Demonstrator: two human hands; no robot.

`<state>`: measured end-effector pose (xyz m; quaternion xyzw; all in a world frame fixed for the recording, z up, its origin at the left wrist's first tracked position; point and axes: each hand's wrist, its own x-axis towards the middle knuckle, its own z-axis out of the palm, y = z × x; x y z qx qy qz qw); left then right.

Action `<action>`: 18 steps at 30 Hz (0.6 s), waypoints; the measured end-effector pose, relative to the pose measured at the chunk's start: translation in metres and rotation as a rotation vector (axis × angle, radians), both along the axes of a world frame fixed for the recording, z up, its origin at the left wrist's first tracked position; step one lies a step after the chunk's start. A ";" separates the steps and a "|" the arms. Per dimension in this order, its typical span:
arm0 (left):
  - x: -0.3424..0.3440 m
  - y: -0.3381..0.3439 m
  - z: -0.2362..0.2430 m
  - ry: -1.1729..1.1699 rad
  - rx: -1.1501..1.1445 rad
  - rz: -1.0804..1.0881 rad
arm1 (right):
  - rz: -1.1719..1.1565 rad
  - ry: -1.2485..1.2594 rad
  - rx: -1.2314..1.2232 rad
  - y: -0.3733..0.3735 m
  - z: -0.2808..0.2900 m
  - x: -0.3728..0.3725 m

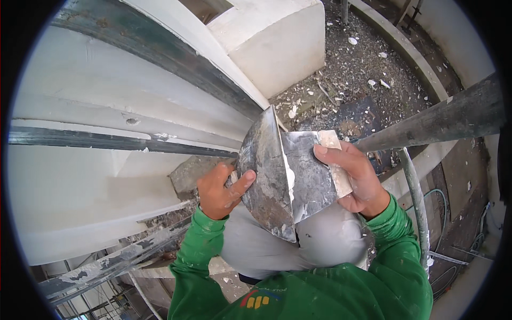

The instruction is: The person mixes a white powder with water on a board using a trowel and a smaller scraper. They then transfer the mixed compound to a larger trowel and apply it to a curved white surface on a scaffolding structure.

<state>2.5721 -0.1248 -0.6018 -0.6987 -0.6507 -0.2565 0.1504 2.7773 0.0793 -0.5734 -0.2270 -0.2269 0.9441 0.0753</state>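
Note:
My left hand (224,191) is closed round the outer side of a dark grey half-bowl (262,176), its thumb lying on the curved face. In my right hand (353,176) is a flat scraper with a wide dark blade (308,169) and a pale strip along its back edge (336,162). My right thumb presses on that strip, with fingers underneath. The blade meets the half-bowl's straight edge, where a line of white plaster (289,176) sits. Both things are above my lap in grey trousers (261,240). White smears mark the blade.
Metal scaffold pipes cross at right (442,117) and lower left (117,258). A dark metal bar (160,48) runs along the pale wall (80,181) at left. A white block (277,48) stands ahead, beside ground strewn with plaster bits (352,69). A hose (444,208) lies at right.

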 end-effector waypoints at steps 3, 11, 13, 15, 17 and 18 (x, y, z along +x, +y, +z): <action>-0.016 -0.024 0.002 0.074 -0.138 0.089 | -0.205 0.149 0.172 0.012 0.005 0.008; 0.052 -0.040 -0.003 -2.633 -0.493 -0.492 | -0.570 0.756 1.108 -0.018 -0.016 -0.021; 0.050 -0.037 0.006 -2.591 -0.537 -0.541 | -0.378 0.792 1.589 -0.008 -0.021 -0.028; 0.045 -0.045 0.017 -2.384 -0.531 -0.510 | -0.051 0.545 1.803 0.015 -0.034 -0.032; 0.031 -0.060 0.025 -2.043 -0.428 -0.407 | 0.098 0.317 2.119 0.040 -0.058 -0.033; 0.025 -0.068 0.026 -1.966 -0.358 -0.356 | -0.076 0.268 1.915 0.042 -0.074 -0.036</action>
